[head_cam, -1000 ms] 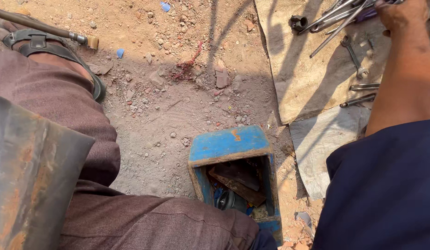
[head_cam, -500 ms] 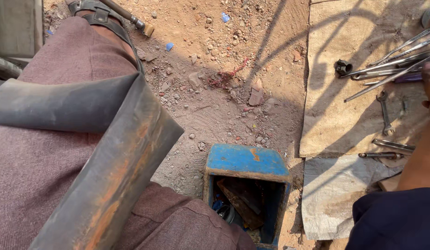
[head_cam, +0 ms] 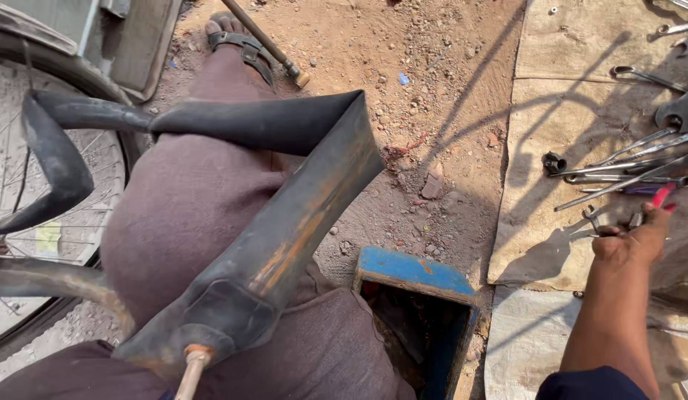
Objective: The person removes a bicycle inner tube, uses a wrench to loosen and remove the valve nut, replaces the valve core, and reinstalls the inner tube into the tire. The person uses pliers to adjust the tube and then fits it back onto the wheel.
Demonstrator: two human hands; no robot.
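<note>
Black rubber inner tube [head_cam: 285, 222] now lies folded across the person's lap, where half a second ago it only edged into view. Right hand [head_cam: 631, 241] has dropped onto the sacking [head_cam: 581, 111], fingers curled around red-handled pliers [head_cam: 655, 201] beside the spanners [head_cam: 625, 174]; the left hand is out of view.

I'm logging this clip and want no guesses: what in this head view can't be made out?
- Left hand: not in view at all.
- Right hand: reaches among the spanners; its fingers hide whether it grips the red-handled tool.
- Blue box: inside in deep shadow, contents unclear; bottom edge cuts it off.
- Inner tube: valve end cropped by the bottom edge.
- Wheel: cut off by the left edge.
</note>
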